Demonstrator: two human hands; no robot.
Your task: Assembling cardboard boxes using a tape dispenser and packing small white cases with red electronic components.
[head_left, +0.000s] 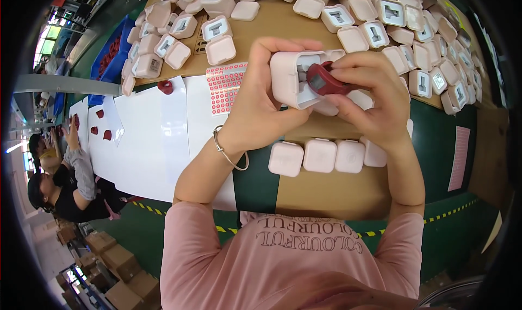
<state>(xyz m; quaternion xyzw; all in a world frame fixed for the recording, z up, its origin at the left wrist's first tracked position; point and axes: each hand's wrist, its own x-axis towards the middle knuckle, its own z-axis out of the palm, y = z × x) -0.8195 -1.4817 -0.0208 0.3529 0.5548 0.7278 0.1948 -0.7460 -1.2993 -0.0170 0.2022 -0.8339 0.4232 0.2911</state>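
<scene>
Pink box (283, 80) fills left grip (255, 101), red device (326, 83) right grip (379, 96); printed labels (222, 92) lie leftward.

plain pink tee (288, 272), loose fit, soft creases. short sleeves (187, 228), same pink, plain hems near the elbows. chest print (310, 236): dark outlined capitals in stacked, overlapping rows, upside down in the head view. forearms (202, 171) bare. thin metallic bangle (217, 139), loose round loop, on left wrist. left hand (258, 111) and right hand (380, 95) bare.
</scene>
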